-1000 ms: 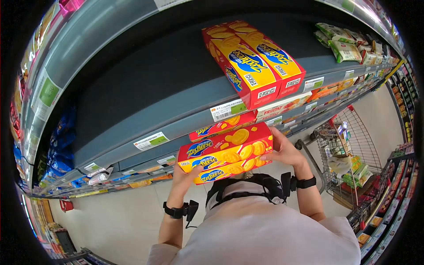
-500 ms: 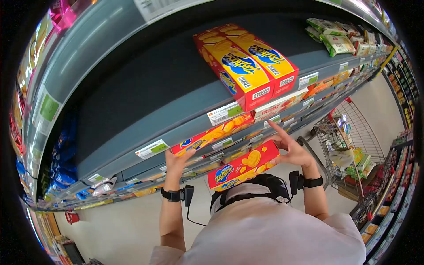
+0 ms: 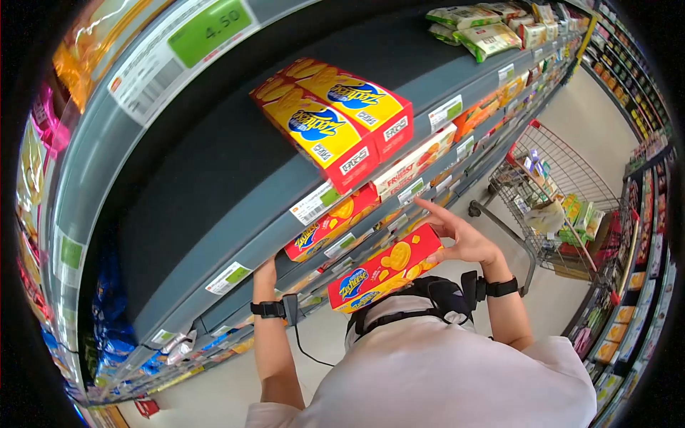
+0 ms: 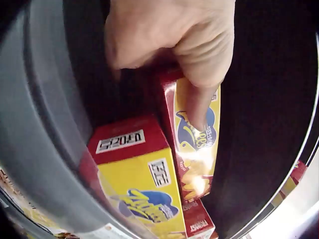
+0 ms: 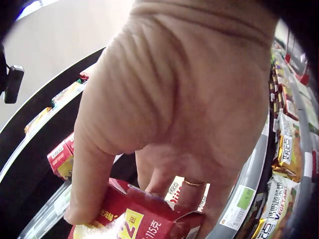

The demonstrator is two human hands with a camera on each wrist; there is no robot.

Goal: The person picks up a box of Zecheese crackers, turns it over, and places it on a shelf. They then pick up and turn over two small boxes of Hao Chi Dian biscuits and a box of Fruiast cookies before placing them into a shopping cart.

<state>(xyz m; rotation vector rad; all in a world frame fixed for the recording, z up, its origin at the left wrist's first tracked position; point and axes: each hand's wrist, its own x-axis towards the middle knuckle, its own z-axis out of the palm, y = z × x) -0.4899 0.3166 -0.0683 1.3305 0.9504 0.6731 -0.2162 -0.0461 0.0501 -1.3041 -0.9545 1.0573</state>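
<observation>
My right hand [image 3: 467, 239] holds a red and yellow Zecheese cracker box [image 3: 385, 271] by its right end, low in front of my body. In the right wrist view the thumb lies along one side of that box [image 5: 134, 219]. My left hand [image 3: 265, 274] reaches into the lower shelf, mostly hidden by the shelf edge in the head view. The left wrist view has its thumb on the yellow face of another Zecheese box [image 4: 187, 134], the other fingers hidden behind. A further Zecheese box [image 4: 139, 194] stands beside it.
Two Zecheese boxes [image 3: 335, 121] lie side by side on the upper shelf [image 3: 214, 171], near small snack packs [image 3: 489, 39]. White Fruist boxes [image 3: 421, 160] sit on the shelf below. A loaded shopping cart [image 3: 556, 200] stands on the right.
My left hand has left the boxes held before me and gone into the lower shelf. My right hand keeps one box. The view has shifted towards the right.
</observation>
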